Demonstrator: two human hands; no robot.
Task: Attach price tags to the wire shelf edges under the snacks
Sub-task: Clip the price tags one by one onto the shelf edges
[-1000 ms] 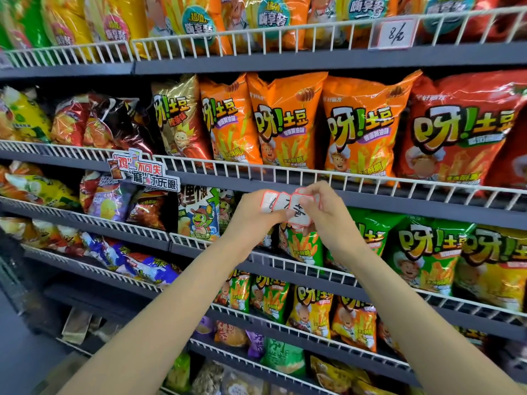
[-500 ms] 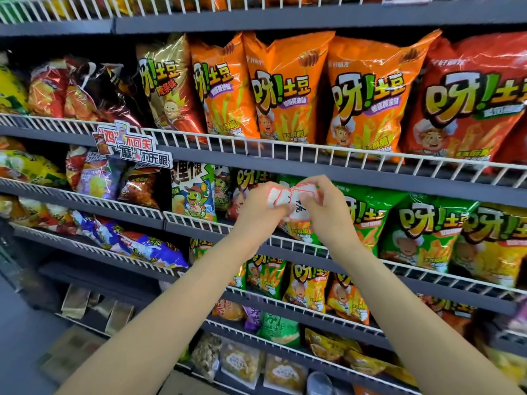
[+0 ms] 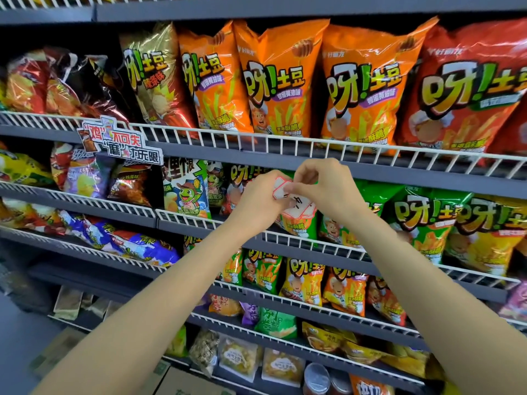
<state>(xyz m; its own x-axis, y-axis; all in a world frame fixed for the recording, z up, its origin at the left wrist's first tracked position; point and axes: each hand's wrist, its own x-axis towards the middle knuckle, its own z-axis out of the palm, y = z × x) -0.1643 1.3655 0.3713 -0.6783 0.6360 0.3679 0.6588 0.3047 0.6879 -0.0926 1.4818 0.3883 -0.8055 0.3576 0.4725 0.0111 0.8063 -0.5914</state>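
Since a second ago both hands have sunk from the wire rail under the orange bags to just below it, in front of the green bags. The left hand grips a small bunch of red-edged price tags, and the right hand pinches one of them at its top edge. Above the hands runs the white wire rail under the orange snack bags. A cardboard sign is clipped on the rail to the left.

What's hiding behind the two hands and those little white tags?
Behind the left hand, right hand and price tags stands a green snack bag behind the white wire shelf edge. Its upper front is covered, so that part can't be seen.
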